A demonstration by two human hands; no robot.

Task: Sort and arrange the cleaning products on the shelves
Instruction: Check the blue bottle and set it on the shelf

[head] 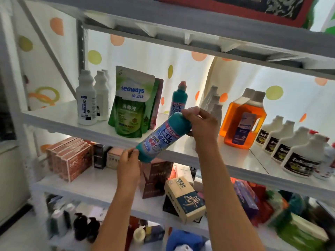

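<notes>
I hold a teal bottle [163,136] with a blue and red label tilted in front of the white shelf [59,118]. My right hand [201,124] grips its upper end, hiding the cap. My left hand [129,160] holds its base. A matching teal bottle [179,98] stands upright on the shelf just behind. To the left stand green refill pouches [132,104] and white bottles [86,100]. To the right are pale bottles [213,102], orange jugs [243,120] and a row of white spray bottles [290,147] with black labels.
The shelf below holds brown boxes [70,160] and mixed cartons [184,198]. The lowest shelf carries dark pump bottles [85,229] and colourful packets [272,205]. A grey shelf board [199,28] runs overhead. A dotted curtain [145,55] hangs behind.
</notes>
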